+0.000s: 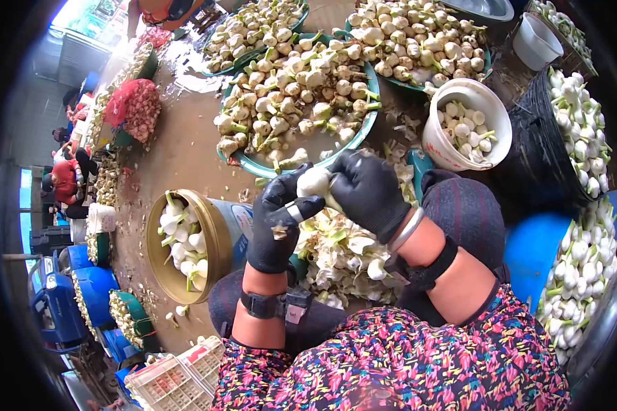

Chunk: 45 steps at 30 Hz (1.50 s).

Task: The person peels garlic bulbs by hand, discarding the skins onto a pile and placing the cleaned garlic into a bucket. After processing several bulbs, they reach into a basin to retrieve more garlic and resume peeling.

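Observation:
My left hand (pixel 277 222), in a black glove with a pale wrap around one finger, grips a white garlic bulb (pixel 314 183). My right hand (pixel 370 195), gloved in black too, is closed against the bulb's other side, at its short stem. Whether the right fingers also hold a small tool is hidden. Beneath both hands lies a heap of garlic skins and trimmings (pixel 346 257) between my knees. Just beyond them stands a green-rimmed basin (pixel 253 166) filled with unpeeled garlic bulbs (pixel 281 96).
A white bucket (pixel 452 152) with trimmed bulbs stands ahead right. On the left, a tipped gold-rimmed bucket (pixel 159 270) holds cleaned garlic. Black and blue tubs (pixel 538 236) of garlic line the right side. A plastic crate (pixel 178 383) sits lower left. Other people work at far left.

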{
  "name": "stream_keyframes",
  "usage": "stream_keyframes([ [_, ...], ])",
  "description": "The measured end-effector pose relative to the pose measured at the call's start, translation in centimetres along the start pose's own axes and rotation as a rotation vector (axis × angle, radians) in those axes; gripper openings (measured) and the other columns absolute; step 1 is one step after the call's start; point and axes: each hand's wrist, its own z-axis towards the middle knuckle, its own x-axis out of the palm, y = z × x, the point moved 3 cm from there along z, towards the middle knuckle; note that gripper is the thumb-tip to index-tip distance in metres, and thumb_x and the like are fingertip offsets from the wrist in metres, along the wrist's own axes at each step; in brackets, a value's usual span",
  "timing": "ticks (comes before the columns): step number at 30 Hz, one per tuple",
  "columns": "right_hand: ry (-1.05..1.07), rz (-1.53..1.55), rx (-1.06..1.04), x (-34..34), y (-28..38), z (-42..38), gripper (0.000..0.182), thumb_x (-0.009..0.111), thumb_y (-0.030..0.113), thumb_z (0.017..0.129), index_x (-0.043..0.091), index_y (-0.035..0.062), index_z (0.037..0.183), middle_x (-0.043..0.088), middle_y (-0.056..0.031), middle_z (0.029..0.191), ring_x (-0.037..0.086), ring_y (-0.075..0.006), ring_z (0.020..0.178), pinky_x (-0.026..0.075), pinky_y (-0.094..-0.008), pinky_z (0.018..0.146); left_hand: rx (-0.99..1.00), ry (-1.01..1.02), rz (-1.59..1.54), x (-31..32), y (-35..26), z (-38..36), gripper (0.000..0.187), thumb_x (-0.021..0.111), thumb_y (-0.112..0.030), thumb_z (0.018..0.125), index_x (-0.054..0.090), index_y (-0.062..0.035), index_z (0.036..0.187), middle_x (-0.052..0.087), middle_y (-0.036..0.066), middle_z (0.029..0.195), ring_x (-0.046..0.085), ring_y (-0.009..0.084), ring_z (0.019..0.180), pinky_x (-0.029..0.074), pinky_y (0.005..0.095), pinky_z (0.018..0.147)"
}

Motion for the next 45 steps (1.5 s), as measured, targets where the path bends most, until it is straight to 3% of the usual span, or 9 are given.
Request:
stream_keyframes([
  [7,0.498,-0.045,0.206,2.9,-3.6,-2.3,0.013,0.053,0.011,0.071,0.062,0.0032,0.077,0.061,-0.0176,0.07,0.061,-0.0305,0.065,0.048,-0.0384,0.062,-0.073,0.028,-0.815,0.1,-0.4,0.2,0.065,0.061,-0.013,0.079,0.029,-0.0077,0.135,0.048,0.012,0.115,0.056,0.0282,0.092,0.047,0.0396,0.087],
  [11,0.656,-0.1,0.117,3.2,-2.5,-3.0,0.026,0.049,0.004,0.068,0.063,0.0052,0.09,0.063,-0.0173,0.078,0.061,-0.0322,0.076,0.048,-0.0382,0.071,0.208,-0.067,0.362,-2.2,2.1,0.6,0.058,0.059,-0.013,0.083,0.031,-0.0072,0.134,0.045,0.012,0.123,0.054,0.0288,0.097,0.046,0.0383,0.087],
  [14,0.41,0.119,0.194,0.6,-1.2,-0.6,0.025,0.056,0.002,0.071,0.06,0.0026,0.096,0.062,-0.0083,0.087,0.06,-0.0159,0.076,0.048,-0.0298,0.073,-0.301,0.195,-1.08,-1.9,2.0,0.3,0.049,0.055,-0.015,0.086,0.035,-0.0041,0.13,0.047,0.012,0.121,0.054,0.026,0.1,0.048,0.0347,0.085],
  [25,0.312,0.171,-0.239,1.5,0.1,-0.5,0.011,0.056,0.006,0.073,0.059,0.0042,0.083,0.06,-0.011,0.078,0.06,-0.0218,0.072,0.048,-0.0343,0.065,0.143,-0.074,0.286,-2.4,3.5,0.1,0.027,0.052,-0.018,0.088,0.049,-0.0024,0.11,0.056,0.005,0.103,0.054,0.0167,0.092,0.044,0.0286,0.083],
  [27,0.519,-0.127,-0.35,2.7,0.4,-2.3,0.012,0.057,0.014,0.067,0.057,0.0058,0.075,0.056,-0.0163,0.073,0.056,-0.0349,0.07,0.045,-0.0426,0.063,0.877,-0.087,1.528,-1.6,0.8,-0.7,0.024,0.049,-0.017,0.09,0.05,-0.0024,0.109,0.057,0.005,0.102,0.054,0.0157,0.092,0.044,0.0268,0.083],
  [34,0.084,0.597,-0.029,1.2,0.6,-0.2,0.016,0.066,0.003,0.075,0.058,0.0032,0.089,0.056,-0.001,0.076,0.053,-0.0052,0.073,0.045,-0.0249,0.062,0.583,0.02,0.949,-1.2,1.6,-0.9,0.025,0.046,-0.013,0.091,0.048,0.0003,0.112,0.058,0.008,0.103,0.055,0.0189,0.093,0.043,0.0283,0.084],
  [38,0.056,0.156,-0.422,0.9,1.3,-0.4,0.018,0.063,0.004,0.07,0.059,0.0026,0.087,0.058,-0.0109,0.077,0.058,-0.0228,0.071,0.046,-0.0327,0.064,0.371,0.143,0.799,-1.0,2.7,-0.9,0.031,0.047,-0.02,0.091,0.048,-0.0021,0.116,0.057,0.008,0.107,0.055,0.0174,0.097,0.043,0.0283,0.086],
  [41,0.322,0.173,-0.484,2.6,1.5,-1.3,0.014,0.054,0.004,0.065,0.056,0.0049,0.079,0.056,-0.0123,0.074,0.057,-0.0316,0.072,0.046,-0.0374,0.064,-0.135,-0.106,-0.744,-0.3,2.2,0.0,0.032,0.05,-0.023,0.089,0.05,-0.0033,0.114,0.059,0.006,0.099,0.056,0.0168,0.091,0.043,0.0305,0.087],
  [45,0.536,-0.011,-0.364,2.8,0.0,-1.7,0.013,0.054,0.007,0.065,0.056,0.0051,0.078,0.055,-0.0147,0.07,0.056,-0.0332,0.069,0.046,-0.0399,0.064,0.255,-0.139,0.451,-2.9,2.6,-0.1,0.034,0.05,-0.019,0.087,0.047,-0.0025,0.117,0.058,0.007,0.099,0.057,0.0156,0.085,0.046,0.0307,0.081],
])
